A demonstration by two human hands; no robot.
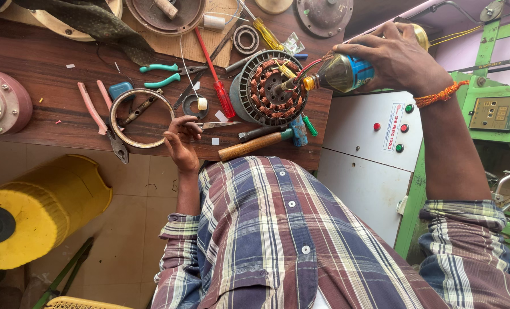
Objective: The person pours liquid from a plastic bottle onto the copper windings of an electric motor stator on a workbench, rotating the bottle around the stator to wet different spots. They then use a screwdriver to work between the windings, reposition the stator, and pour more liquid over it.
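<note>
My right hand (pixel 395 57) grips a tilted bottle (pixel 343 71) with a blue label and amber liquid. Its nozzle points into the copper windings of a round motor stator (pixel 272 86) on the dark wooden table (pixel 38 63). My left hand (pixel 180 143) rests on the table's near edge with its fingers loosely curled. The fingertips lie against the handle end of a pair of scissors (pixel 220 123). An orange thread is tied round my right wrist.
Lying about the stator are a wooden-handled hammer (pixel 249 147), a red screwdriver (pixel 215 74), teal pliers (pixel 160 74), pink-handled pliers (pixel 98 111) and a metal ring (pixel 142 117). A yellow drum (pixel 32 212) lies on the floor at left. At right stand a white control cabinet (pixel 375 137) and a green machine (pixel 495 109).
</note>
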